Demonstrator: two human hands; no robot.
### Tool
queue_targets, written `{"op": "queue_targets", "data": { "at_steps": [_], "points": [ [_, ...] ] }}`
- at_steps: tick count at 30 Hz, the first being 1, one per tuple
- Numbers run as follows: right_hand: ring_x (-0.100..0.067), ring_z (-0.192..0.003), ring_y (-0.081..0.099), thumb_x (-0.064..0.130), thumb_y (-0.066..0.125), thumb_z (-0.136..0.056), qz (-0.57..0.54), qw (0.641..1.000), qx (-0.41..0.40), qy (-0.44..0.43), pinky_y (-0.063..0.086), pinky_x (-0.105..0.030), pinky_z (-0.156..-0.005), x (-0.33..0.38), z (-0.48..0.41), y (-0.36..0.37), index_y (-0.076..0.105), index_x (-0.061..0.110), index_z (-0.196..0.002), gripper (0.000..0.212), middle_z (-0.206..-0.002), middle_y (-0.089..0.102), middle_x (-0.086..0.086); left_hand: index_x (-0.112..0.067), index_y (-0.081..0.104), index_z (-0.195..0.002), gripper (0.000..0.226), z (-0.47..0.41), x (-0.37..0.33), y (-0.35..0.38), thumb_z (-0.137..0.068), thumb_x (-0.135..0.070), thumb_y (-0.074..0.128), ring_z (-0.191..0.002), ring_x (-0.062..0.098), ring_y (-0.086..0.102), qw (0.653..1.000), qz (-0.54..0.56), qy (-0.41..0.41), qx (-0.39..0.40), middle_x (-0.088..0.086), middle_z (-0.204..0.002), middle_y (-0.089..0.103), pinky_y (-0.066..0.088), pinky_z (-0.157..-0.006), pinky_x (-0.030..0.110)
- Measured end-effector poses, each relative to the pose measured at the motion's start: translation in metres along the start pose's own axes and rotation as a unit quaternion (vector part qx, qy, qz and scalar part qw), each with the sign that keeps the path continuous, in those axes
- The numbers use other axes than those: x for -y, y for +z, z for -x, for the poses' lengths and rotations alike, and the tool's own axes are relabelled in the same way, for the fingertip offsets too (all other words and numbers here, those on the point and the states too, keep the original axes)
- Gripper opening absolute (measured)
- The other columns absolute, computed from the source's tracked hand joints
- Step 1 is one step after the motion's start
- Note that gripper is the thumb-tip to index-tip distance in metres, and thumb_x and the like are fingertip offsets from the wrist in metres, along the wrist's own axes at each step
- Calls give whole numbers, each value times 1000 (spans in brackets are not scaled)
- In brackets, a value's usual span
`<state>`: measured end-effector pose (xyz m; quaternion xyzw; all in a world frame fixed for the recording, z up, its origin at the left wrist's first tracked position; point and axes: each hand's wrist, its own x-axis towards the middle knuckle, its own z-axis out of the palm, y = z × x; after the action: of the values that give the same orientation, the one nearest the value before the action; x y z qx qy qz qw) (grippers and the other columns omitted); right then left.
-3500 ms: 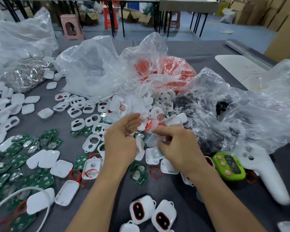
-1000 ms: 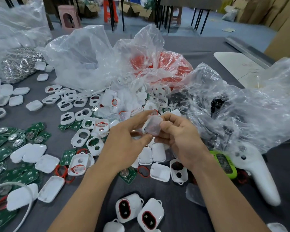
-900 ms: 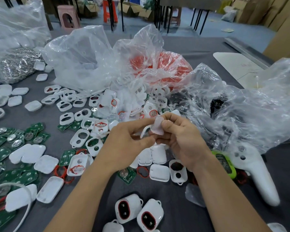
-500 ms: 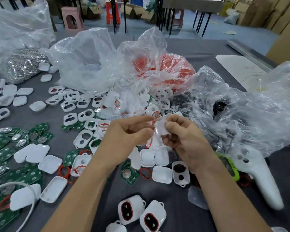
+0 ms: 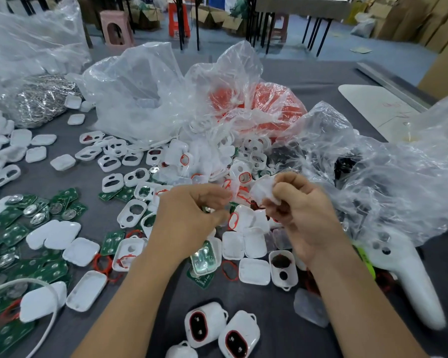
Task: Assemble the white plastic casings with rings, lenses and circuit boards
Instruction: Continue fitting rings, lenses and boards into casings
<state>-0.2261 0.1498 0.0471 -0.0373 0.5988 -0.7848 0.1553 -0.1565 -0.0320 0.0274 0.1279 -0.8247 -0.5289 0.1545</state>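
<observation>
at the near edge of the table [image 5: 277,339] two finished casings [image 5: 204,324] lie side by side. just above, the right hand [image 5: 299,213] pinches a small white plastic piece [image 5: 263,191] between thumb and fingers. the left hand [image 5: 192,210] is curled, and i cannot tell if it holds anything. i judge the piece light, stiff and slick, so i'd grip its rim. beyond sits the bag of red rings [image 5: 259,104].

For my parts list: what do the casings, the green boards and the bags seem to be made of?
Casings: likely moulded plastic, white and smooth, with thin even walls. Boards: probably circuit-board laminate, green coating, shiny metal discs on top. Bags: thin clear plastic film, crinkled and glossy.
</observation>
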Motion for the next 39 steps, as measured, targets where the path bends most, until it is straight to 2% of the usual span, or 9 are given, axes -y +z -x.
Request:
{"op": "queue_targets", "data": {
  "at_steps": [4,8,11,16,20,25,28,34,39],
  "points": [
    [-1,-95,62,28,77,-86,451,878,-67,-146,48,-20,-85,-11,8,9,70,38,-117,33,-106,69,15,-48,73,-82,41,-3,0,2,-80,-7,77,-67,-9,66,996,-10,6,-88,-25,-71,73,48,-67,5],
    [2,-66,57,29,82,-70,451,860,129,-201,42,-9,-64,-13,31,33,77,32,-82,13,-69,67,19,-41,78,-91,29,-5,5,-2,-83,-15,70,-59,2,69,992,11,-32,-120,-20,-77,75,58,-68,21],
    [-1,-90,55,35,87,-61,522,783,301,-155,44,-13,-78,-21,44,48,76,37,-95,36,-85,69,17,-39,79,-93,25,-7,7,-5,-83,-18,72,-65,1,69,990,13,-35,-135,-23,-76,74,52,-66,13],
    [-10,-93,55,25,87,-64,568,730,324,-200,50,-32,-83,-33,46,61,76,27,-91,29,-93,65,10,-38,79,-92,24,-8,7,-4,-83,-16,73,-62,3,68,989,26,-40,-139,-24,-74,74,45,-57,4],
    [-5,-56,50,7,80,-67,464,838,241,-154,37,-13,-53,-30,43,50,64,22,-73,23,-61,56,13,-40,79,-86,24,-7,4,-5,-82,-16,75,-69,2,71,989,39,-40,-135,-20,-75,75,52,-64,11],
    [-5,-50,54,8,86,-72,251,961,-26,-111,44,-19,-52,-21,15,29,68,22,-72,22,-59,65,7,-34,82,-81,11,-4,-2,-1,-81,-24,78,-61,14,71,988,137,-40,-67,-1,-70,77,59,-63,31],
    [-11,-50,63,12,79,-87,163,979,-86,-85,50,-24,-51,-24,8,23,74,22,-79,13,-65,72,0,-32,83,-86,11,1,-2,8,-79,-23,84,-66,7,72,996,84,-11,-35,-9,-73,77,59,-65,30],
    [-20,-76,74,-13,70,-81,94,994,55,-28,60,-25,-70,-27,3,21,75,23,-108,45,-89,79,-10,-53,76,-84,37,3,-1,15,-81,-17,79,-78,-7,70,996,-19,31,-81,-31,-79,73,58,-79,24],
    [-17,-85,77,-6,77,-79,157,983,46,-83,61,-29,-76,-31,1,18,73,28,-108,45,-91,80,-1,-54,76,-92,17,8,-10,19,-79,-49,66,-76,-4,67,990,-97,29,-98,-31,-71,69,55,-75,26]
  ]
}}
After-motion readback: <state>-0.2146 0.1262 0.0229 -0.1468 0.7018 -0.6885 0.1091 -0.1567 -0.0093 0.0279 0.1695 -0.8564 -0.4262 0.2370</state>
